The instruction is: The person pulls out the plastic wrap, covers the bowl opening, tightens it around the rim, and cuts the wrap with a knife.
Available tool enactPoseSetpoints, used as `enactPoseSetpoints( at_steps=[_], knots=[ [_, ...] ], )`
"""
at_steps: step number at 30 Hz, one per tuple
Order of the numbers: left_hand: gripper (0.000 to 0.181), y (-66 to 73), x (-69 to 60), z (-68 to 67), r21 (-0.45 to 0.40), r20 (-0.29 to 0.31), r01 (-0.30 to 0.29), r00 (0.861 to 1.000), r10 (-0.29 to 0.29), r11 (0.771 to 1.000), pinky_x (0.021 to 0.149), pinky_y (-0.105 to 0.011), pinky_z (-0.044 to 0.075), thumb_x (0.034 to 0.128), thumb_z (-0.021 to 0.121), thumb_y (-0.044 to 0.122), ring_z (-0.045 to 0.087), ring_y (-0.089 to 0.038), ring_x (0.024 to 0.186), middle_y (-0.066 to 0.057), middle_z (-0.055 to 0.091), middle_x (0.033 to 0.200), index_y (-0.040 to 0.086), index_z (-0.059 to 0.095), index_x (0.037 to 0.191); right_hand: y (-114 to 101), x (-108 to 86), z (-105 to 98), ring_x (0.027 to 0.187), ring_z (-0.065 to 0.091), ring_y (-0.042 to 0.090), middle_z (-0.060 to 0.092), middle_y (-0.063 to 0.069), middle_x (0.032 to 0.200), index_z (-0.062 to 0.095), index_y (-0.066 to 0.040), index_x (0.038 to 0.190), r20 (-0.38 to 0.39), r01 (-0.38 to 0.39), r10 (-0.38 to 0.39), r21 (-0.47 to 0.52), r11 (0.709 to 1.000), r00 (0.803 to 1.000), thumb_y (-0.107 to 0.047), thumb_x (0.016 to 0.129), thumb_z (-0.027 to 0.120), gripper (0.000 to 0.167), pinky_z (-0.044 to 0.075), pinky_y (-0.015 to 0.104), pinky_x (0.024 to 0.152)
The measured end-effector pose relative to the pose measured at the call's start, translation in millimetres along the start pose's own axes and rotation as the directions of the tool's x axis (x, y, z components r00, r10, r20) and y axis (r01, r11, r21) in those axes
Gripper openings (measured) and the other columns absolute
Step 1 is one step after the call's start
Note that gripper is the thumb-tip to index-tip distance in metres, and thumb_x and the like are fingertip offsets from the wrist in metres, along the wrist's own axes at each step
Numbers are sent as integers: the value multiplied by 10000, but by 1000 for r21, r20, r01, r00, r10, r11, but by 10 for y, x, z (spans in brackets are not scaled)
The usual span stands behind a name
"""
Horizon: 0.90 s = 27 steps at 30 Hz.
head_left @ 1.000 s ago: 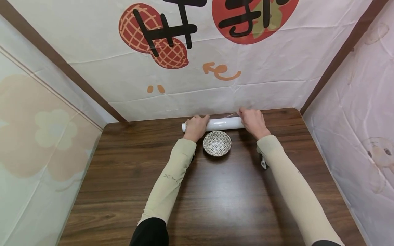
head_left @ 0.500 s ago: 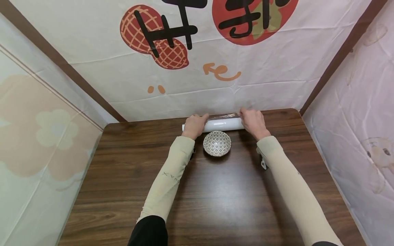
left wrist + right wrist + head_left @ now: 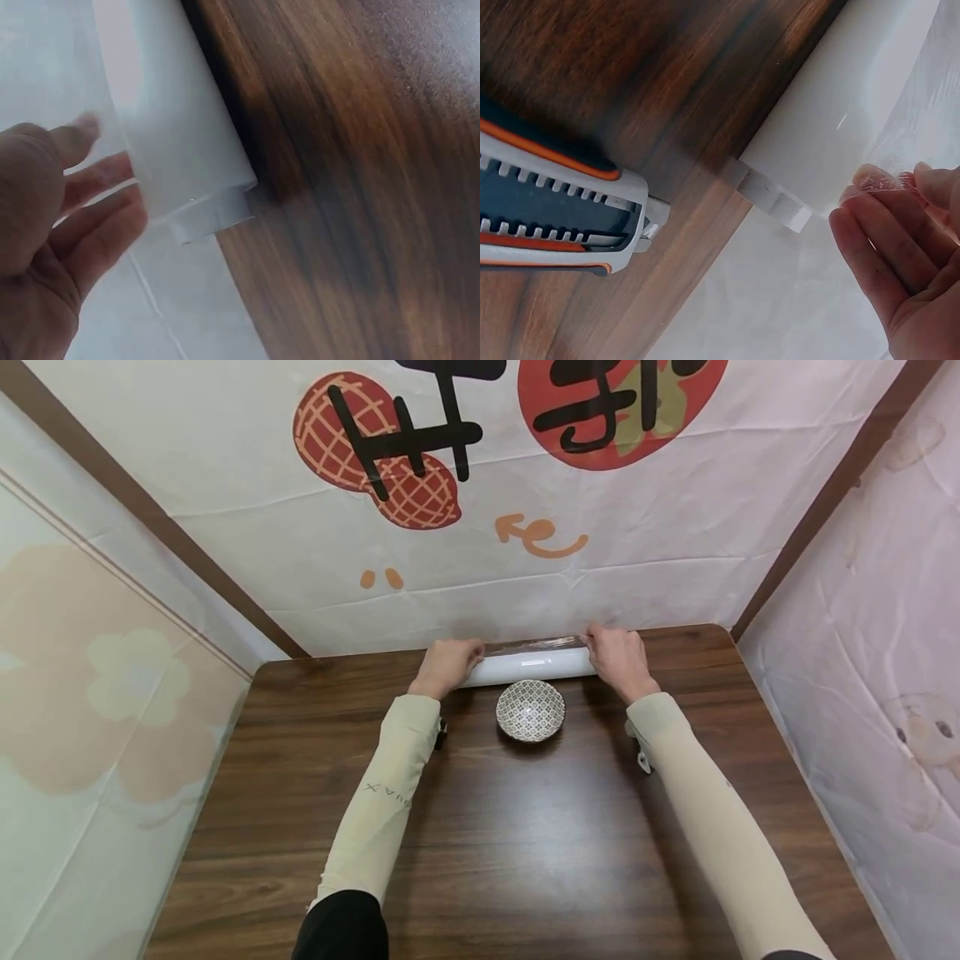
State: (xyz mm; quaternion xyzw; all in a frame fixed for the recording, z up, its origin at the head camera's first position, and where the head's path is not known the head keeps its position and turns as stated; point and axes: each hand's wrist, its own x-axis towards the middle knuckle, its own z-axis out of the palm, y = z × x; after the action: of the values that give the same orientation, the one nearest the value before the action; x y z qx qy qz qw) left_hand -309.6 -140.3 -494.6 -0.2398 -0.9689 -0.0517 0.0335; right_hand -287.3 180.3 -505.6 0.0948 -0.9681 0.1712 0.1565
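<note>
Pinches clear film [image 3: 534,645] between thumb and fingertips of the right hand [image 3: 621,662], beside the right end of a white roll [image 3: 532,667]. Bends the fingers of the left hand [image 3: 447,665] halfway at the roll's left end, with the thumb apart from the lower fingers; cannot tell of any film caught there. Has the roll along the far edge of a brown table [image 3: 540,852], between both hands, with film stretched across its far side. Has a patterned bowl [image 3: 531,711] upright just on the roll's near side.
</note>
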Motion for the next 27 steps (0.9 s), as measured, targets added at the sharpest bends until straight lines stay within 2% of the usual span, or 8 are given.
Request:
enactPoseSetpoints(
  at_steps=[5, 9, 13, 16, 19, 22, 25, 27],
  knots=[
    [203, -61, 5, 27, -44, -45, 9, 999, -11, 999, 762, -498, 608, 1087, 578, 296, 749, -340, 827, -94, 791, 948, 131, 676, 1153, 20, 2, -9, 815, 727, 505, 770, 219, 855, 729, -80, 975, -9, -10, 10, 10, 1000, 1000, -264, 1045, 640, 217, 548, 623, 704],
    [220, -90, -20, 26, -54, 4, 20, 1000, -20, 998, 837, -479, 619, 1072, 619, 306, 765, -301, 948, -71, 806, 1077, 161, 728, 1196, 23, -1, -14, 803, 727, 497, 759, 216, 824, 708, -68, 921, -21, -11, 11, 8, 1000, 1000, -281, 1051, 630, 262, 547, 626, 697],
    [254, -113, -50, 2, -86, 82, 25, 996, -18, 996, 935, -471, 610, 1072, 601, 210, 752, -298, 1077, -65, 785, 1228, 163, 752, 1271, 29, -17, -8, 793, 725, 478, 747, 202, 798, 672, -81, 836, -1, -20, 20, -1, 1000, 1000, -308, 1056, 611, 322, 540, 617, 676],
    [282, -118, -64, 1, -110, 84, 34, 996, -25, 993, 966, -469, 603, 1078, 555, 148, 746, -311, 1104, -83, 780, 1245, 136, 762, 1269, 18, -41, -9, 783, 722, 451, 738, 183, 802, 673, -80, 814, 24, 6, -5, -25, 1000, 1000, -300, 1051, 609, 330, 553, 607, 664],
    [283, -117, -85, 15, -149, 54, 68, 997, -61, 986, 972, -467, 600, 1093, 537, 152, 746, -306, 1093, -100, 785, 1221, 110, 769, 1250, 0, -61, -15, 821, 726, 444, 746, 177, 889, 723, -55, 884, 48, 61, -59, -55, 997, 997, -268, 1046, 595, 297, 578, 605, 687],
    [287, -115, -108, 22, -210, 45, 123, 992, -116, 970, 921, -465, 606, 1109, 526, 203, 749, -295, 1009, -110, 788, 1179, 102, 763, 1236, 5, -78, -22, 899, 726, 450, 749, 188, 1033, 761, -24, 1024, 87, 118, -112, -75, 990, 990, -251, 1043, 569, 298, 593, 608, 744],
    [308, -114, -118, 15, -243, 67, 163, 986, -151, 956, 871, -477, 604, 1116, 507, 257, 745, -290, 942, -109, 784, 1161, 111, 744, 1247, 39, -97, -34, 998, 700, 429, 715, 191, 1142, 750, -25, 1143, 169, 144, -130, -73, 987, 977, -318, 1032, 595, 351, 588, 605, 802],
    [297, -108, -114, 13, -230, 102, 168, 984, -148, 959, 914, -487, 593, 1097, 548, 279, 740, -297, 1008, -103, 772, 1208, 123, 721, 1281, 64, -112, -37, 1071, 665, 408, 676, 194, 1190, 722, -32, 1218, 231, 148, -129, -69, 986, 964, -397, 999, 676, 429, 581, 599, 832]
  ],
)
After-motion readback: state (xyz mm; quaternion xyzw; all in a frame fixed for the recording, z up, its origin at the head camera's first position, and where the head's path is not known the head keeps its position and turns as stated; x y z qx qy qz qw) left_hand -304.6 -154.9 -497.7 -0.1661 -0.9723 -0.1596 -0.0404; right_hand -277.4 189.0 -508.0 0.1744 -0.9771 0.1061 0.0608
